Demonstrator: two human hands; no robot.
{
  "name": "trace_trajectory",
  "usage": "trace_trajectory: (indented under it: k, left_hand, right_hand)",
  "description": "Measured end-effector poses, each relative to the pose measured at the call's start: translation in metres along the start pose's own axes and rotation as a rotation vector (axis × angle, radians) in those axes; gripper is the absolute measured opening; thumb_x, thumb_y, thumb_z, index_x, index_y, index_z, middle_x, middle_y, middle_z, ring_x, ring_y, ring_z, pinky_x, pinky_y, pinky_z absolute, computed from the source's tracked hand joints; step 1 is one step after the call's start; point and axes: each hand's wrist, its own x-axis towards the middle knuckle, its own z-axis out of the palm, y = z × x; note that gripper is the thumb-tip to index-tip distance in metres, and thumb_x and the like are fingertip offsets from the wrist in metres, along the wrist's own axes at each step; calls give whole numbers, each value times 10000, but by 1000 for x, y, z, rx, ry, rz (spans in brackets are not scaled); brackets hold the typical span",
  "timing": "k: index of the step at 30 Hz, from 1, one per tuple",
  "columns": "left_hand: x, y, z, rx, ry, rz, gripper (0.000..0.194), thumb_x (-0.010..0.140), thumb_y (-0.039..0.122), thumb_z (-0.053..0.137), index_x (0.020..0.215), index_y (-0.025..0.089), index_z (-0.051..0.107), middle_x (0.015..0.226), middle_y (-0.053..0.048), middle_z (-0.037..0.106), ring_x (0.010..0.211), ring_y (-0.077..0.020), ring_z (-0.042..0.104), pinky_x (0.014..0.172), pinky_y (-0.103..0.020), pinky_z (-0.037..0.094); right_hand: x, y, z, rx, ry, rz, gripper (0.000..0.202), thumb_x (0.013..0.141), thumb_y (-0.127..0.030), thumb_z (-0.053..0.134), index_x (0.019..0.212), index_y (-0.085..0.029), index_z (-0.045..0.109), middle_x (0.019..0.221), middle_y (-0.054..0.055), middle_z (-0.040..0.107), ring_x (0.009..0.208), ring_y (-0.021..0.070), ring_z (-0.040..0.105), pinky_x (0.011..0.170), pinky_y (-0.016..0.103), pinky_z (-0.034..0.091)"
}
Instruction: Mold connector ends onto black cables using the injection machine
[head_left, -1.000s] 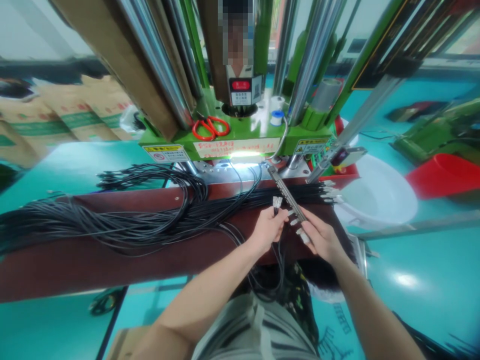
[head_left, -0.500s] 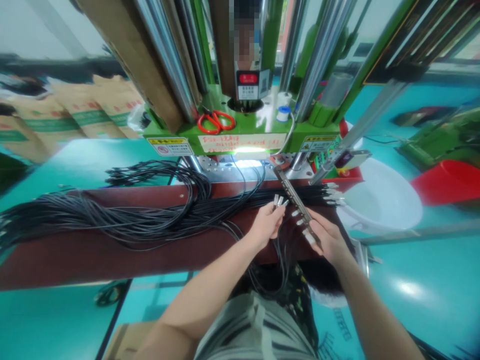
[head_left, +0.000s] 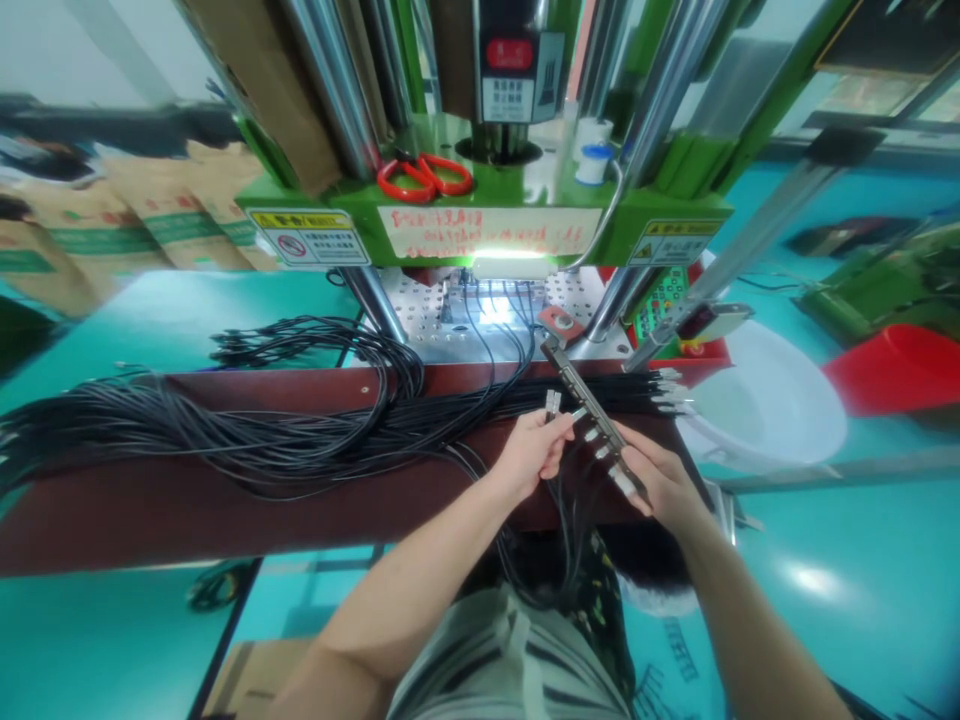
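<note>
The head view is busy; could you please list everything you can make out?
Machine: one, green, top centre
Scissors: one pair, red-handled, on the machine
Spool: one, blue-white, on the machine
Button panel: one, green, right
Sacks: several, brown and green, upper left
Tub: one, white, right
Bucket: one, red, far right
Cardboard box: one, brown, lower left
Board: one, dark red-brown, before the machine
Cables: many, black, across the board
Metal bar: one, grey, over the board
Plugs: several, silver, at the bar and cable ends
Left hand: one, bare, holding cables
Right hand: one, bare, holding the bar
</note>
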Motion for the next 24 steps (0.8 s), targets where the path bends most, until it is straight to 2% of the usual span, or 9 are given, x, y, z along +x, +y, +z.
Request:
trace_trajectory:
  k: [7,11,13,15,17,19,21,24]
  left_hand:
    - [-1,-2,-2,53,64,19,347,671,440,640,592,165,443,375,110,257,293,-12,178,295,-155,117]
    - [2,-4,-4,186,67,192,334,755,473,534,648,161,486,405,86,311,324,-41,291,325,-170,239]
    - [5,-3,-5,236,131,275,321,804,475,459,738,165,512,444,76,354,349,-50,336,354,-173,279]
    - [7,-1,-7,236,225,301,269,824,447,436,790,185,487,470,84,365,352,-41,314,363,-161,262]
    - [8,1,-7,227,245,278,236,816,416,463,742,192,444,464,93,350,347,-27,265,364,-148,221]
    - [7,3,-5,234,188,233,259,786,393,514,667,181,425,444,93,334,343,-18,236,362,-147,185]
    - [5,5,-4,226,141,185,279,753,384,557,619,167,443,419,93,311,334,-10,206,356,-153,153]
    - [4,7,-3,192,139,122,289,711,383,598,583,155,474,388,95,281,316,-8,183,338,-163,115]
  right_hand:
    - [0,3,1,-153,-21,-49,505,765,-411,558,1216,-185,543,622,5,572,387,62,383,296,167,299]
    - [0,3,1,-126,-21,-9,509,771,-400,545,1229,-178,529,578,-1,559,375,61,378,287,154,278]
    - [0,1,0,-93,-32,0,510,772,-400,544,1225,-167,533,540,-7,544,354,57,360,279,152,260]
    - [1,-1,-2,-77,-44,-13,515,772,-408,540,1221,-157,537,493,-19,518,325,52,327,265,155,233]
    - [3,-1,-4,-62,-44,-18,525,767,-416,539,1225,-160,535,487,-24,508,316,49,313,257,158,223]
    - [5,1,-6,-59,-53,1,536,760,-423,544,1230,-167,530,510,-22,514,322,47,316,257,160,232]
    - [6,2,-8,-68,-78,24,543,759,-425,548,1234,-163,523,516,-23,512,323,48,316,259,164,237]
    - [6,3,-9,-76,-102,16,547,772,-423,541,1239,-141,515,475,-32,489,314,50,314,265,164,220]
